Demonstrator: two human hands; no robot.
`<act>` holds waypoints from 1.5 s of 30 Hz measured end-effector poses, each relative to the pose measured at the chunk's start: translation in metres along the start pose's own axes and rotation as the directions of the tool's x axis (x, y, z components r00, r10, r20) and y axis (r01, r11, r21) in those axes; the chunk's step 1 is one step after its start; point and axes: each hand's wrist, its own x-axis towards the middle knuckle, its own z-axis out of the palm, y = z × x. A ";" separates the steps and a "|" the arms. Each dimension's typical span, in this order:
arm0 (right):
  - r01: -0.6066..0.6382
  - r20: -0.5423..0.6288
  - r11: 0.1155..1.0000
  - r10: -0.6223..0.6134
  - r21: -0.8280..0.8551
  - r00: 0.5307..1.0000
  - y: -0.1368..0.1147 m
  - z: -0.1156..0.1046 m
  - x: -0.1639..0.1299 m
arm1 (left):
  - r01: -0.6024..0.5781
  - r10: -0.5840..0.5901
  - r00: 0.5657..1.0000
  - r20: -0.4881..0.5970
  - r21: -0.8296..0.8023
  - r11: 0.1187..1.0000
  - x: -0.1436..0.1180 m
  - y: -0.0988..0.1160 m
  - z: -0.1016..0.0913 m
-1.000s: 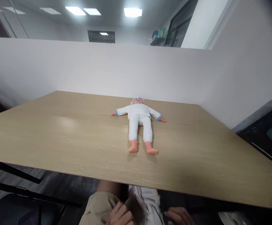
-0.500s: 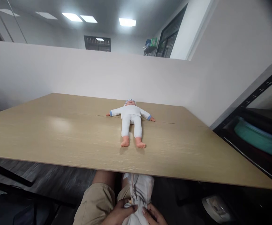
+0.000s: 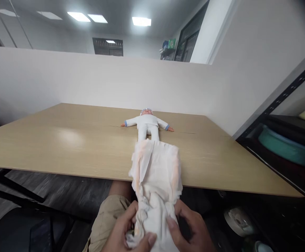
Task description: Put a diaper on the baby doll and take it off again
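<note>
1. Left hand [image 3: 127, 232]: low in the view, cut off at the bottom edge; fingers curled around the left side of a white diaper [image 3: 155, 175], thumb pressed on its bunched lower end.
2. Diaper: held upright between both hands, in front of the near edge of the bench [image 3: 63, 147]. Its upper part is spread open and rises above the bench edge; the lower part is crumpled. No print or brand can be read on it.
3. Baby doll [image 3: 147, 123]: lies on its back on the bench, well beyond the diaper, arms spread, in a white suit with blue cuffs and a patterned cap. Its legs and feet are hidden behind the diaper. Any marking on the cap is too small to read.
4. Right hand [image 3: 190, 229]: closed on the right side of the diaper, fingers partly hidden behind the cloth, wrist cut off below.
5. Shelf rack [image 3: 286, 105]: dark, at the right edge, holding a teal basin [image 3: 286, 147], only partly in view.
6. A white round object [image 3: 238, 220] under the bench, right of the hands, is hard to identify.
</note>
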 end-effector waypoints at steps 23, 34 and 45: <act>0.276 0.109 0.802 -0.258 -0.529 0.960 0.054 0.035 0.130 | 0.157 -0.156 0.988 0.014 -0.054 0.986 0.068 -0.078 -0.021; 0.234 0.193 0.716 -0.140 -0.657 0.971 0.079 0.050 0.138 | -0.108 0.036 0.993 0.115 0.720 0.686 0.084 0.009 -0.097; 0.185 0.075 0.721 -0.182 -0.668 0.980 0.082 0.068 0.144 | -0.608 0.254 0.729 0.636 0.772 -0.186 0.292 0.043 -0.116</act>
